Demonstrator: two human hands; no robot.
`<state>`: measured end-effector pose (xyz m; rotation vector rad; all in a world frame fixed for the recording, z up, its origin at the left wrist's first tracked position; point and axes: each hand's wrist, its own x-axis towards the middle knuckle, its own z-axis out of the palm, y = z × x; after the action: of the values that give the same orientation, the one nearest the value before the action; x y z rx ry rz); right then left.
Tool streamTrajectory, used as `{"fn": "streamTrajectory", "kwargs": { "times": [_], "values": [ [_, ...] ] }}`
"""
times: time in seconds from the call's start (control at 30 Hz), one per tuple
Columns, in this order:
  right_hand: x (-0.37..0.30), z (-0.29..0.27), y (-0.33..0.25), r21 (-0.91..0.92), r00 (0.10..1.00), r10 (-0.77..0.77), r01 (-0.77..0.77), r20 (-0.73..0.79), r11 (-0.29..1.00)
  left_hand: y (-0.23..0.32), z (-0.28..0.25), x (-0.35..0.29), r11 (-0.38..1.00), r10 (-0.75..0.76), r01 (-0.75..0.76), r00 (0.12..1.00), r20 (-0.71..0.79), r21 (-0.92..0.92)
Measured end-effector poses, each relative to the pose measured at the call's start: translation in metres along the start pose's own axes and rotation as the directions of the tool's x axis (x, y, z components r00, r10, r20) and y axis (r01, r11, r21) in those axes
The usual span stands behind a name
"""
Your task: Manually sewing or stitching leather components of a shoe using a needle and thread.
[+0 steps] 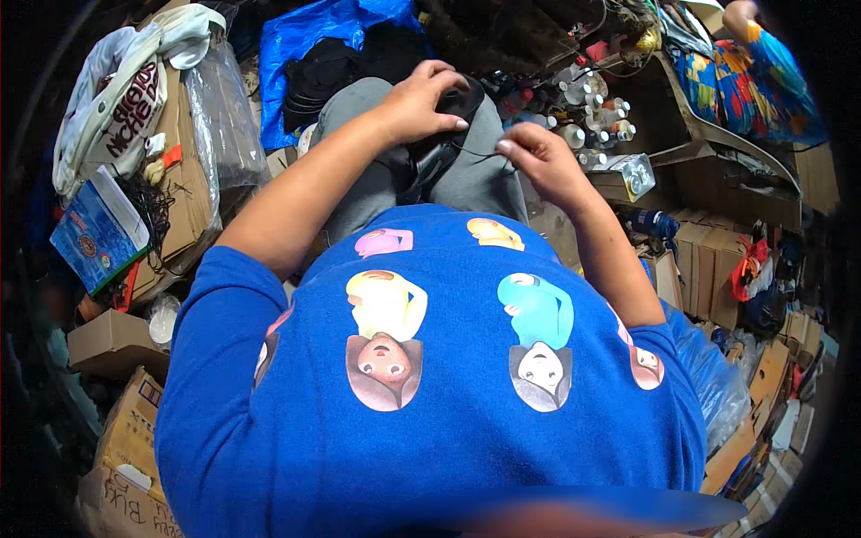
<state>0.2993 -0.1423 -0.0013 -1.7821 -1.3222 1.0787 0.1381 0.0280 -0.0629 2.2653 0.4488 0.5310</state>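
My left hand (421, 106) lies over a black, soft-looking piece (475, 94) between my knees, fingers bent along its far side and thumb on the near side. What kind of thing it is, I cannot make out. To its right, the thumb and fingers of my right hand (543, 160) are pinched on a thin black cord (484, 155), which runs left toward the black piece. Grey trousers (359, 103) cover my legs beneath both hands. Further dark material lies in my lap, partly in shadow.
Several small bottles (592, 112) stand to the right of my knee, beside a clear plastic container (635, 175). Beyond my left knee, black items lie on a blue sheet (278, 85). Cardboard boxes (112, 341) and a blue book (99, 229) are at left. Another person's arm (743, 20) shows at upper right.
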Motion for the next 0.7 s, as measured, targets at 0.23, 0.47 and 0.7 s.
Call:
{"fn": "streamTrajectory", "kwargs": {
  "times": [0.23, 0.47, 0.7],
  "values": [
    [0.032, 0.018, 0.001, -0.417, 0.971, -0.155, 0.068, -0.179, 0.906, 0.076, -0.030, -0.056, 0.900, -0.020, -0.063, 0.982, 0.187, 0.430],
    [0.064, 0.014, -0.005, -0.494, 0.985, -0.163, 0.118, -0.048, 0.861, 0.066, -0.008, -0.058, 0.826, 0.043, -0.127, 0.986, 0.163, 0.550],
    [0.088, 0.004, 0.037, -0.238, 0.997, -0.076, 0.080, 0.022, 0.968, 0.065, 0.007, -0.043, 0.952, -0.040, 0.019, 0.997, 0.060, 0.306]
  ]
}}
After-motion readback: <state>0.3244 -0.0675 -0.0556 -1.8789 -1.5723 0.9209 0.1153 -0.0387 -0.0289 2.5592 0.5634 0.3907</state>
